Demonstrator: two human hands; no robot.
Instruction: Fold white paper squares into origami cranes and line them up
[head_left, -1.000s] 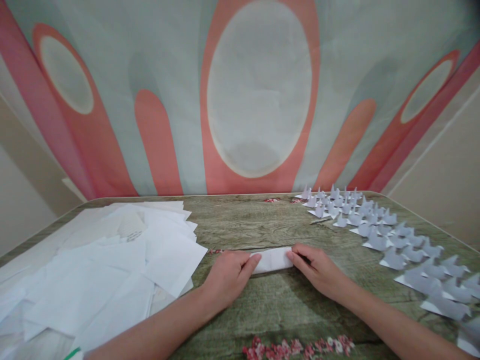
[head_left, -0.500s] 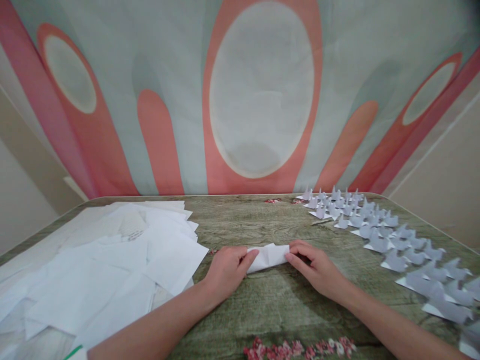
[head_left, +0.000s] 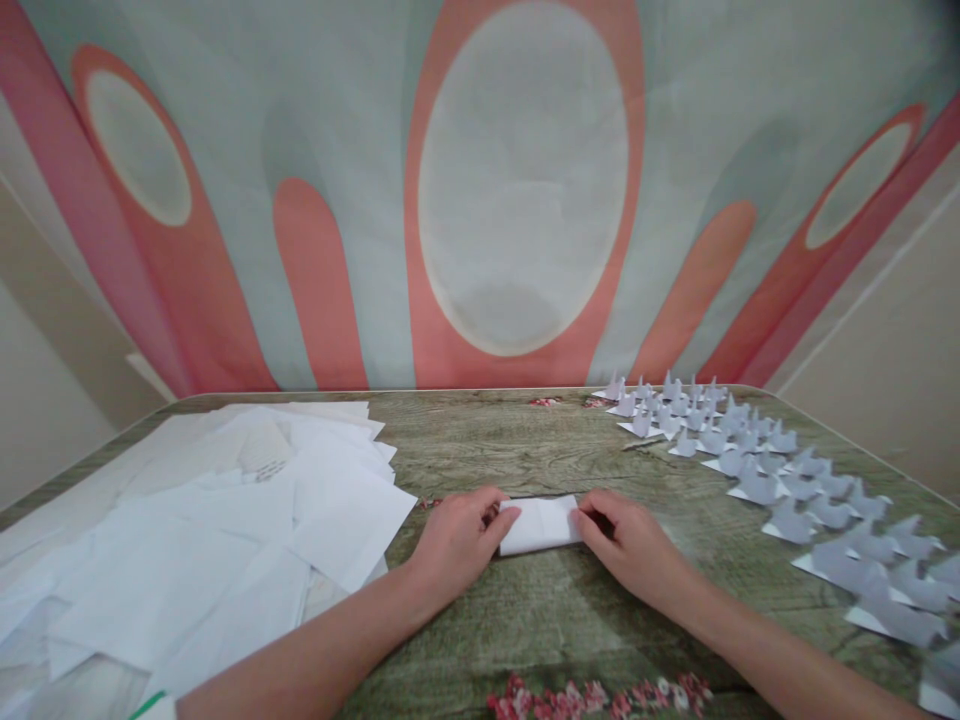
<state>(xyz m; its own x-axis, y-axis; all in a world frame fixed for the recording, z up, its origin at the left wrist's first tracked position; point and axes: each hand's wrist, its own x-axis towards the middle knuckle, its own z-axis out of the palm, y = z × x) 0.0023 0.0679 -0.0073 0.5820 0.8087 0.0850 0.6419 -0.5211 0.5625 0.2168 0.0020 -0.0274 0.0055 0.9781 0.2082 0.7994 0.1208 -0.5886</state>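
Note:
A folded sheet of white paper [head_left: 538,525], now a flat oblong, lies low over the middle of the table between my hands. Its left end is pinched between the thumb and fingers of my left hand [head_left: 465,530]. My right hand [head_left: 619,530] grips the right end the same way, thumb in front. Parts of both ends are hidden under the fingers.
Loose white sheets [head_left: 187,560] are heaped over the left of the wood-patterned table [head_left: 480,440]. Rows of folded paper birds [head_left: 757,480] stand along the right side. A patterned backdrop [head_left: 525,200] rises behind the far edge.
The paper has gone from a slanted, narrow shape with a raised point to a flatter, more even oblong. Both hands keep hold of its ends and have barely shifted.

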